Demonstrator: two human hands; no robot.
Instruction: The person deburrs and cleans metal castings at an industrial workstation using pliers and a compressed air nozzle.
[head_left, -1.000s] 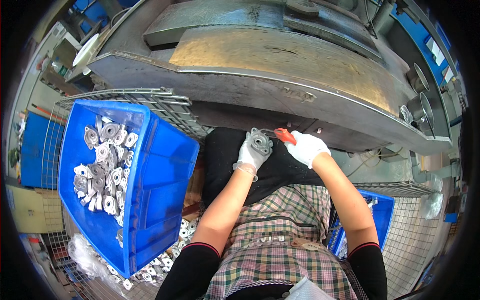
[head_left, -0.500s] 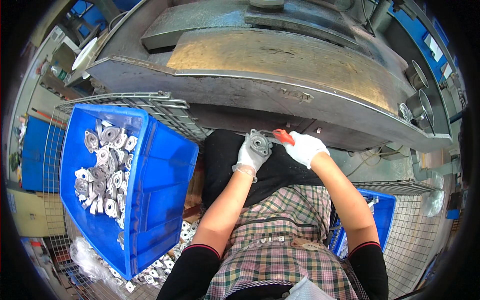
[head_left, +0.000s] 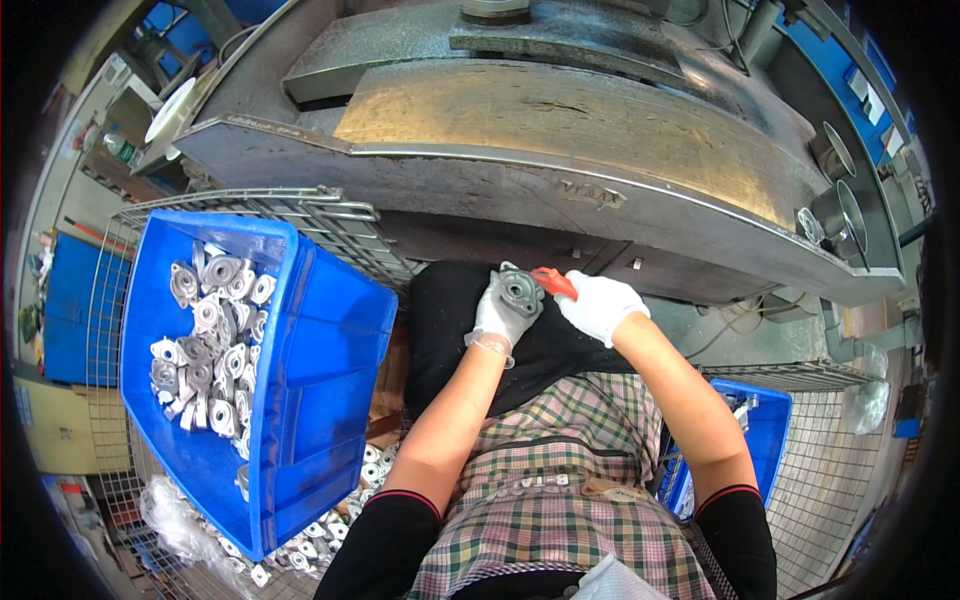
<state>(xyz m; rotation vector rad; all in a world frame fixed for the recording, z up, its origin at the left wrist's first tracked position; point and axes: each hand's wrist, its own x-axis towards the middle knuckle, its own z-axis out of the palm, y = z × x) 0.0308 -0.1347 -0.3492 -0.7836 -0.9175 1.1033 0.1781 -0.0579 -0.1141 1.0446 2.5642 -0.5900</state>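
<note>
My left hand [head_left: 505, 318], in a white glove, grips a grey metal flange casting [head_left: 520, 290] with a round central opening and lobed ends. It is held above my black-clad lap, face up. To its right, my gloved right hand [head_left: 602, 306] is closed around a red-handled tool [head_left: 555, 284]. The red end points left and lies right beside the casting's edge. The tool's working tip cannot be made out, nor whether it touches the metal. At left, a tilted blue bin [head_left: 325, 370] contains a heap of similar castings [head_left: 208, 345].
A metal workbench [head_left: 480, 165] with a worn wooden board [head_left: 570, 110] spans the far side. More castings [head_left: 310, 545] lie below the bin in a wire cage [head_left: 110, 330]. Another blue bin [head_left: 768, 430] stands at right by wire mesh [head_left: 820, 470]. Metal cups [head_left: 840, 215] sit at the bench's right end.
My right hand has shifted slightly left and down, bringing the red handle closer to the casting. The thin metal seen between handle and casting no longer shows. My left hand stays nearly in place.
</note>
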